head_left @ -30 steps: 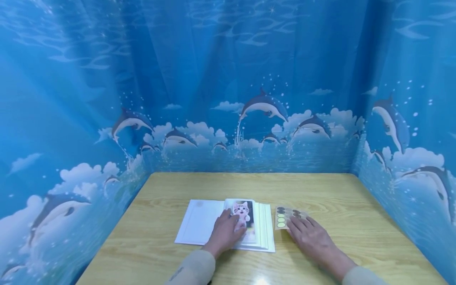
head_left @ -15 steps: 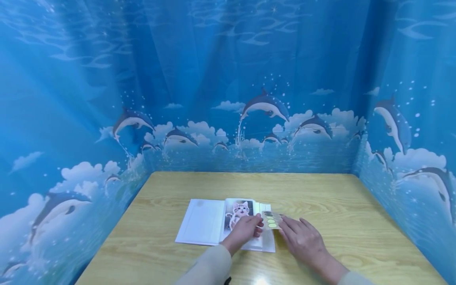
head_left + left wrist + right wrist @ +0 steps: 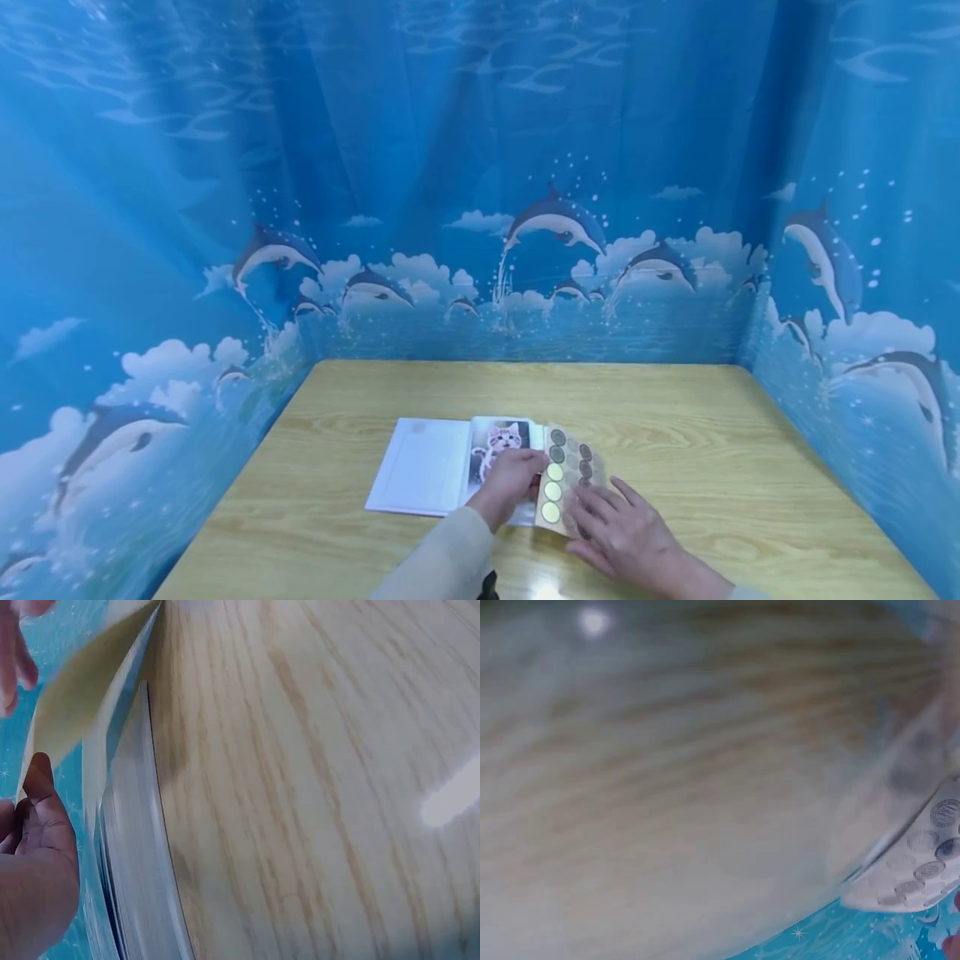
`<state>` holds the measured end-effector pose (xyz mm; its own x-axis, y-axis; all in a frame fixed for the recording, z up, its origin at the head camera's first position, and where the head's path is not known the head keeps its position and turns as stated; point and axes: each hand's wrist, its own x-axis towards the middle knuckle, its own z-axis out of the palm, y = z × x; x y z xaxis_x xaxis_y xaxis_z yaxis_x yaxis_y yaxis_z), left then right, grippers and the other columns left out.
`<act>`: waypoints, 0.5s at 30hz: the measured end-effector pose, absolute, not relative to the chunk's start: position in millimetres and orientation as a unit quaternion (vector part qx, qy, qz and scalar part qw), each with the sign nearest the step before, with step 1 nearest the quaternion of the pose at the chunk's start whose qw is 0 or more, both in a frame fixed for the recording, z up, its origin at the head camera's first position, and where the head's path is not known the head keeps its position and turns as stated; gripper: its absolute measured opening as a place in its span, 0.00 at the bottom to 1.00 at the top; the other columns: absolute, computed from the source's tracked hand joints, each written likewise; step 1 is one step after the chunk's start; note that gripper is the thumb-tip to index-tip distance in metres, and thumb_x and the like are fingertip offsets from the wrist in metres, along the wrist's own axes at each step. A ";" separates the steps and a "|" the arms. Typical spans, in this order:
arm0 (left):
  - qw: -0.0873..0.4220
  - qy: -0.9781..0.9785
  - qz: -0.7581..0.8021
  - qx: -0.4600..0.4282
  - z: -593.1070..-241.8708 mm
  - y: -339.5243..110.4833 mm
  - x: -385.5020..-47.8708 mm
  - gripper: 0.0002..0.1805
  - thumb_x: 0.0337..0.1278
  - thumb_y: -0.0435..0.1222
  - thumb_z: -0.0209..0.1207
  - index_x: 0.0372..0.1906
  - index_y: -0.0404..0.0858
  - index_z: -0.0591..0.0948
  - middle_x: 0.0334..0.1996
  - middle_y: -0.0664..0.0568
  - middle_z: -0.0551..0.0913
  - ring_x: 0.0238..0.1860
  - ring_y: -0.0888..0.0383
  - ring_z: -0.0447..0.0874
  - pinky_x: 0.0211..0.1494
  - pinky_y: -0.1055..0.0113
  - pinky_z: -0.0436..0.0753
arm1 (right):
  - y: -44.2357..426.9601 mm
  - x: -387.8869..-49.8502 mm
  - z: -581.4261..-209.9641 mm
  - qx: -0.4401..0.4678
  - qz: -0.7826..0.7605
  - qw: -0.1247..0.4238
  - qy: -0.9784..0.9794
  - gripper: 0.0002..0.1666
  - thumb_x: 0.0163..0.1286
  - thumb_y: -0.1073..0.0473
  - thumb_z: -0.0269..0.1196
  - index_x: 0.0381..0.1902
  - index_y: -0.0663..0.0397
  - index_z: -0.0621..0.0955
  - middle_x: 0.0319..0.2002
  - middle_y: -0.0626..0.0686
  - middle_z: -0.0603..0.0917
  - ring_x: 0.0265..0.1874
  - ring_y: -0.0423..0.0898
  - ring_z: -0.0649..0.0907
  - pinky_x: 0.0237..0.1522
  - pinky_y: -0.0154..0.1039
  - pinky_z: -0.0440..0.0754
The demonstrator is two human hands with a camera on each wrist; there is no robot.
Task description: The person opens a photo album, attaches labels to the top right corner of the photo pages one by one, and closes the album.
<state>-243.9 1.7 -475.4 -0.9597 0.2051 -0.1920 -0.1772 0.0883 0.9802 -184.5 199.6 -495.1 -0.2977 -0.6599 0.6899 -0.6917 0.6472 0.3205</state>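
Observation:
My left hand pinches the left edge of a sheet of round stickers, whose circles are gold, silvery and dark brown. The tan back of the sheet curves upward in the left wrist view. Beside the sheet's lower right part, my right hand has its fingers spread and loosely bent; whether they touch it I cannot tell. Under my left hand lies an open white photo album, its kitten picture partly covered by the hand. The sheet hides the album's right side.
A wood-grain table carries the album. Blue curtains printed with dolphins and clouds enclose its back and sides. A small dark object shows beside the left sleeve at the bottom.
The left hand has gone from resting on the kitten picture to pinching the sticker sheet. The sheet has moved left over the album's right edge and tilted up; the right hand has loosened from it.

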 end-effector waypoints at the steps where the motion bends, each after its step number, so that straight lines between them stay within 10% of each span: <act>1: 0.142 0.723 0.676 0.007 -475.7 1.5 -244.0 0.15 0.67 0.35 0.57 0.52 0.29 0.82 0.37 0.49 0.86 0.36 0.57 0.85 0.42 0.64 0.87 | 198.3 -184.8 -492.5 0.407 0.031 0.410 -0.815 0.27 0.75 0.40 0.51 0.48 0.52 0.86 0.49 0.57 0.86 0.44 0.53 0.87 0.45 0.59 0.84; 15: 0.156 0.705 0.692 0.019 -466.8 7.6 -237.1 0.15 0.68 0.37 0.56 0.52 0.32 0.82 0.40 0.50 0.86 0.40 0.54 0.86 0.45 0.60 0.86 | 172.8 -214.3 -462.0 0.141 0.219 0.277 -0.925 0.16 0.60 0.52 0.73 0.45 0.51 0.88 0.61 0.64 0.78 0.52 0.65 0.81 0.52 0.63 0.80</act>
